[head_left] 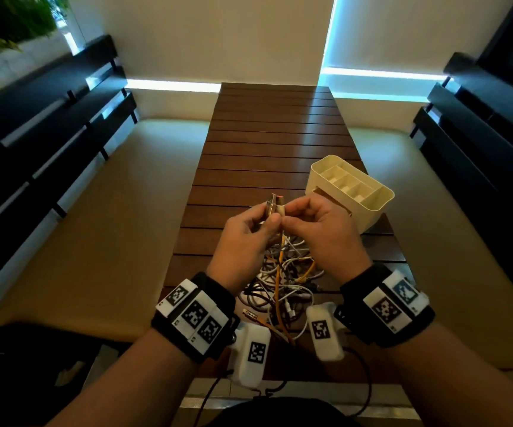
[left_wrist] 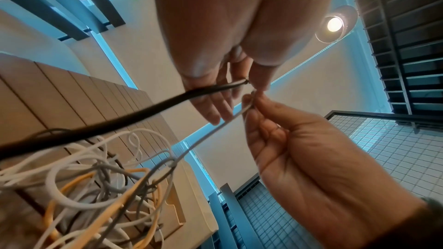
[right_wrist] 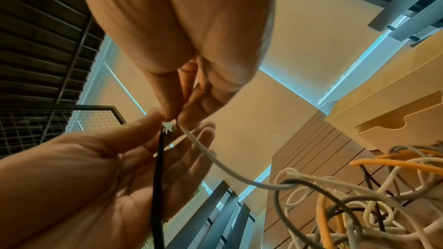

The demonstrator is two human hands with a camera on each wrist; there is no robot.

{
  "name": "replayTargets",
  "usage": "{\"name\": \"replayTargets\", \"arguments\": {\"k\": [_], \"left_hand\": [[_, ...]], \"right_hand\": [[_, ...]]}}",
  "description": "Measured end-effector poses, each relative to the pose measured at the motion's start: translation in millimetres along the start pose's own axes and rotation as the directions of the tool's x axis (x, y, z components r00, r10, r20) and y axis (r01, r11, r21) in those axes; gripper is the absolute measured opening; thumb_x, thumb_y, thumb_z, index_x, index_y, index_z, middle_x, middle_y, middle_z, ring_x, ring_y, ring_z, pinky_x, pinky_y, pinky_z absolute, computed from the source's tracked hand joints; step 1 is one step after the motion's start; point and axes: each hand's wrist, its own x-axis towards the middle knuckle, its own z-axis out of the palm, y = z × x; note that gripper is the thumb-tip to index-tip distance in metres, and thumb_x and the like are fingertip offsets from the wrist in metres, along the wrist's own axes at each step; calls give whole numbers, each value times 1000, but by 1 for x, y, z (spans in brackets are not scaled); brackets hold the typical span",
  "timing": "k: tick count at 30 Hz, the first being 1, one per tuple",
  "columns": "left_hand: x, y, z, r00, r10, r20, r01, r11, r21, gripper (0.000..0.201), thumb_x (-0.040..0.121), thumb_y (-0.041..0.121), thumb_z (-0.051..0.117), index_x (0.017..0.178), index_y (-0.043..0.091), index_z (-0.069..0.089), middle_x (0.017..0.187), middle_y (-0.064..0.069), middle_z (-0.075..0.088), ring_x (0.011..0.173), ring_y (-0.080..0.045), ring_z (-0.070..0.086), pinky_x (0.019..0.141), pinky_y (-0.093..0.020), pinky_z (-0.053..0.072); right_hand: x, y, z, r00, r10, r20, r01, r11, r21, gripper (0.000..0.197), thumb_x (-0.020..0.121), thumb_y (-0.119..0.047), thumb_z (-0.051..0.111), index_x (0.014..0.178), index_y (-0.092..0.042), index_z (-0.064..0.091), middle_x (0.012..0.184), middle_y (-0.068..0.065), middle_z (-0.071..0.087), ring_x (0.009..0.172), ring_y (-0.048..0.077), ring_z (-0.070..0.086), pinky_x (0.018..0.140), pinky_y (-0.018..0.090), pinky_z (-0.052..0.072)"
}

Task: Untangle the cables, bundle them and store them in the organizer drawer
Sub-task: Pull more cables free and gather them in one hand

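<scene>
left hand (head_left: 246, 232) pinches a black cable (left_wrist: 100, 130), right hand (head_left: 326, 229) pinches a white cable (right_wrist: 230, 169).

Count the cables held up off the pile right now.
2: a black cable pinched by the left hand, a pale grey cable by the right hand. More may be hidden.

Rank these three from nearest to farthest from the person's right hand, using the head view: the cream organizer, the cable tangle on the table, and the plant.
1. The cable tangle: just below the right hand, between the wrists.
2. The cream organizer: just beyond the hand, to its right. Close to the tangle in rank.
3. The plant: far top left corner.
</scene>
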Motion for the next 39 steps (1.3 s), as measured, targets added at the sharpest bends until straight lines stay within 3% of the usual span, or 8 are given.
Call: {"name": "replayTargets", "arguments": {"k": [4, 15, 19, 22, 27, 31, 35, 39], "left_hand": [[1, -2, 2, 1000, 6, 27, -6, 999, -31, 24, 101, 22, 53, 119, 15, 68, 116, -24, 65, 111, -51, 56, 98, -66, 45], [5, 4, 3, 999, 22, 28, -20, 997, -69, 23, 102, 8, 48, 116, -4, 61, 106, -16, 70, 96, -18, 70, 84, -27, 56], [6, 7, 2, 1000, 25, -16, -26, 998, -57, 15, 102, 10, 48, 103, 7, 62, 88, -6, 67, 82, -19, 67, 79, -35, 57], [5, 11, 4, 999, 52, -2, -52, 998, -33, 16, 103, 13, 46, 101, 12, 61, 80, -3, 63, 78, -21, 61, 80, -42, 53], [8, 32, -1, 992, 116, -56, -123, 981, -149, 19, 105, 13, 40, 97, 12, 57, 70, 5, 58, 66, -12, 54, 76, -34, 54], [7, 44, -8, 983, 167, -78, -181, 957, -226, 19, 105, 15, 39, 97, 12, 57, 68, 5, 60, 65, -10, 58, 78, -33, 56], [6, 38, -15, 986, 136, -99, -156, 958, -240, 22, 104, 19, 40, 107, 8, 59, 82, -3, 71, 81, -18, 69, 81, -32, 57], [3, 27, -16, 988, 70, -137, -101, 966, -236, 27, 105, 16, 39, 120, 1, 56, 98, -10, 75, 93, -22, 72, 78, -28, 57]], "right_hand": [[-2, -1, 1, 1000, -25, -12, 25, 1000, -11, 11, 85, -14, 76, 96, -17, 72, 91, -2, 74, 85, 12, 72, 76, 32, 61], [1, -1, -1, 985, -171, 6, 171, 985, -28, 22, 90, -7, 68, 105, -23, 71, 104, 2, 56, 97, 20, 62, 82, 40, 60], [-2, 7, 3, 999, 37, -30, -29, 977, 213, 45, 78, -13, 74, 116, -28, 57, 108, 1, 59, 102, 23, 64, 90, 47, 57], [-4, 15, 10, 977, 126, 175, -195, 862, 467, 46, 76, -11, 64, 120, -21, 57, 108, 3, 63, 105, 23, 62, 95, 44, 53], [-15, 30, 20, 937, 134, 323, -193, 968, 157, 11, 95, -19, 59, 105, -15, 62, 97, 2, 62, 87, 13, 60, 80, 29, 51], [-10, 40, 17, 941, 160, 297, -107, 977, -186, 16, 102, -28, 51, 99, -20, 64, 94, 5, 65, 86, 18, 62, 78, 38, 53], [-5, 32, 11, 972, 60, 228, -32, 992, -123, 18, 102, -21, 51, 99, -35, 63, 95, 3, 65, 93, 18, 64, 83, 34, 55], [-4, 19, 14, 982, -14, 187, 29, 997, -75, 14, 101, -18, 52, 102, -24, 64, 94, 9, 63, 88, 26, 61, 79, 40, 54]]}}
